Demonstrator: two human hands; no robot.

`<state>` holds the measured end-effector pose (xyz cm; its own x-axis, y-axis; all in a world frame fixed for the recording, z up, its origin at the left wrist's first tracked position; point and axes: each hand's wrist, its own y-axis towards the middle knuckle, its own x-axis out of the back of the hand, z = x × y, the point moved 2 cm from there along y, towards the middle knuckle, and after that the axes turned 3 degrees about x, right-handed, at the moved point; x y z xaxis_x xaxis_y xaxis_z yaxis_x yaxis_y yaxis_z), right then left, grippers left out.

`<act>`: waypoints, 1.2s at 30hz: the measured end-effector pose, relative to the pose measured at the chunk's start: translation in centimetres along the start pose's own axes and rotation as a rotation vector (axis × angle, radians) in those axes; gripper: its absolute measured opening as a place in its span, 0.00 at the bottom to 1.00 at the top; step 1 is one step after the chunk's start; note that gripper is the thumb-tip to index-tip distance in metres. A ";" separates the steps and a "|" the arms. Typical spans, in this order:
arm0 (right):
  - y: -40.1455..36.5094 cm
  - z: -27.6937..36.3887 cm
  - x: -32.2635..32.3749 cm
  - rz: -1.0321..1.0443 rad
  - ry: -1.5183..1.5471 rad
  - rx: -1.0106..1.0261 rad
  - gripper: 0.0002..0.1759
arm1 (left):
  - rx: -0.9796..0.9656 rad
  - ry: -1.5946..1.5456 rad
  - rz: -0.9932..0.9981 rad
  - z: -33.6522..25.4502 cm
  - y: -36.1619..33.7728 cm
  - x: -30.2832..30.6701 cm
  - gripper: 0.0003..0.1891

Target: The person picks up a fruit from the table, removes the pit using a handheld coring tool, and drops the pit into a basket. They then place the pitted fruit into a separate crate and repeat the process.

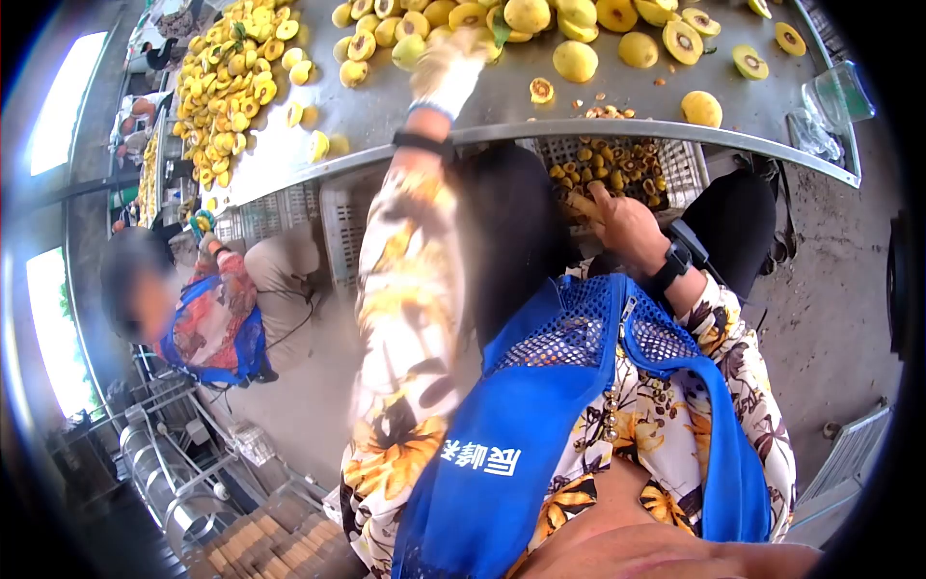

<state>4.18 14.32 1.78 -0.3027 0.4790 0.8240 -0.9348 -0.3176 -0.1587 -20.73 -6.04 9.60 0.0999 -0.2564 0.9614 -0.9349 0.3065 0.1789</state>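
My left hand (449,73), in a pale glove, is over the metal table near its front edge, beside a greenish-yellow fruit (409,52). Motion blur hides its fingers and anything between them. Lower down, my right hand (627,230) is bare and closed, with a tan piece at its fingertips that is too small to identify. It is just in front of a crate (687,166) holding small brown and yellow pieces (617,164). Whole and halved yellow fruits (576,61) lie on the metal table (502,101).
A large heap of halved fruits (227,87) covers the table's left part. A clear plastic container (837,95) stands at its right corner. The table's metal rim (540,127) runs above my knees. Another person (217,309) sits at the left, a gloved hand near the table edge.
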 end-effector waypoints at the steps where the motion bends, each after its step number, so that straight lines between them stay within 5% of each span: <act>1: -0.3 -0.2 0.4 -0.039 0.024 -0.008 0.24 | -0.028 0.086 0.048 -0.2 2.3 -2.5 0.27; 4: -1.8 -0.5 1.8 -0.136 0.125 -0.043 0.25 | 0.264 0.088 0.326 -1.6 5.0 -5.1 0.45; 7: -2.7 -0.5 2.9 -0.165 0.245 -0.100 0.27 | 0.160 0.081 0.205 -0.5 5.6 -6.2 0.32; 10: -2.3 -0.3 3.2 -0.279 0.317 -0.157 0.26 | 0.449 -0.434 0.424 1.4 4.3 -5.5 0.25; 13: -0.7 1.8 4.9 -0.448 0.438 -0.073 0.20 | 0.459 -1.672 0.341 -1.3 -3.1 0.4 0.16; 15: 0.7 3.9 6.4 -0.337 0.384 -0.043 0.15 | 0.402 -2.072 0.267 -3.1 -7.3 1.8 0.17; 19: 2.6 5.9 6.0 -0.315 0.386 0.080 0.14 | 0.761 -2.178 0.258 -6.0 -11.3 0.1 0.26; 36: 0.7 5.5 4.3 -0.308 0.418 -0.133 0.11 | 0.572 -1.937 0.046 -11.5 -14.2 -2.5 0.16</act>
<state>3.30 11.63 8.18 -0.0337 0.8273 0.5607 -0.9993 -0.0178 -0.0339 -3.80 0.78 7.03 0.0159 -0.8312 -0.5558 -0.9437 0.1713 -0.2831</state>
